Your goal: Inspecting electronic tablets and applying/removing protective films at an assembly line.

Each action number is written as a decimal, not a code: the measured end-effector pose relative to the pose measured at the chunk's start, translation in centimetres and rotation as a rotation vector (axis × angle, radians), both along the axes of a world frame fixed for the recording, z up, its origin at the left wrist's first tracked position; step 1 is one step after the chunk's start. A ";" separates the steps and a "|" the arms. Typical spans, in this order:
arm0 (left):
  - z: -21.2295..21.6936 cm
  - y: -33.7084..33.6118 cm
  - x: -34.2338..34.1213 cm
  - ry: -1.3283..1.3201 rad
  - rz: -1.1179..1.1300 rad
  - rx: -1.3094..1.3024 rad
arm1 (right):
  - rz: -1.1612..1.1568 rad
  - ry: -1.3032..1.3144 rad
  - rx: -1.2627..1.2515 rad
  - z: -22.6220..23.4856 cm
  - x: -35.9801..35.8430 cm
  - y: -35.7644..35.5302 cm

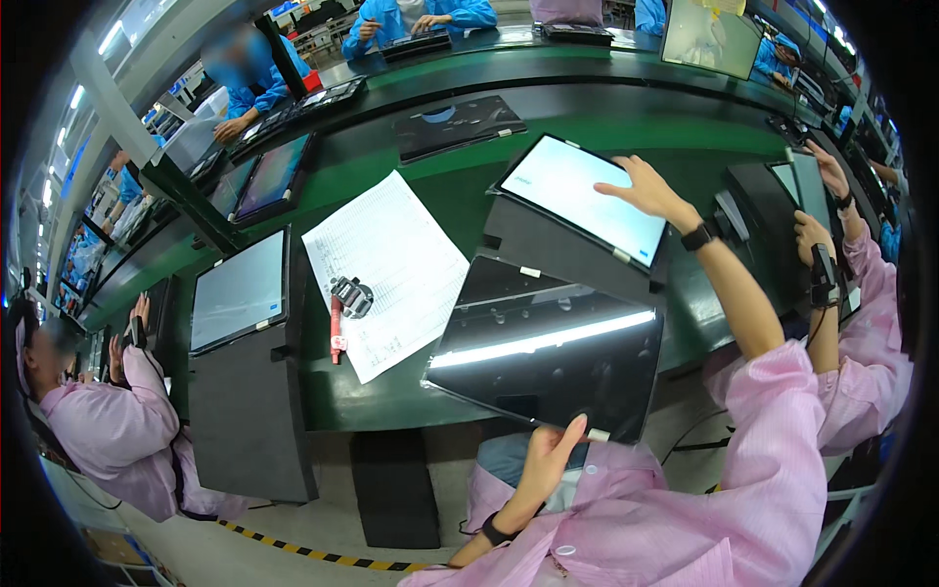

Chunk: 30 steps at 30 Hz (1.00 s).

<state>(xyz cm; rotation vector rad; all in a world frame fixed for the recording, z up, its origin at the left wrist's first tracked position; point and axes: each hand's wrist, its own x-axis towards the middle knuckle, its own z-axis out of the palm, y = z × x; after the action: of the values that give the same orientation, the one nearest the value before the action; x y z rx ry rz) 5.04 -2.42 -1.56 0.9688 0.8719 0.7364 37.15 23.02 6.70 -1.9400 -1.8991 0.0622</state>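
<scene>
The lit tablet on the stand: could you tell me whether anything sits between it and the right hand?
Nothing visible does: the right hand already rests with its fingertips on the lit tablet.

Printed sheet [386, 264] — red pen [336, 331] beside

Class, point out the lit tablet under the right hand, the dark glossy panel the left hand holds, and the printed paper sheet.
lit tablet [577, 191], head view, bare white screen.
dark glossy panel [548, 357], head view, middle of its face.
printed paper sheet [386, 249], head view, centre.
</scene>
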 end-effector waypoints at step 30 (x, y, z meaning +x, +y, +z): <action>17.2 2.8 -3.8 0.495 0.591 1.225 | 0.119 0.678 0.460 10.4 -4.8 -25.6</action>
<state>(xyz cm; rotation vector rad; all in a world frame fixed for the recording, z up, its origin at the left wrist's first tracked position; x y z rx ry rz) 1.25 0.38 15.67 2.0699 1.1510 1.6680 32.37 -2.59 17.10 -1.2776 -1.4101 0.2573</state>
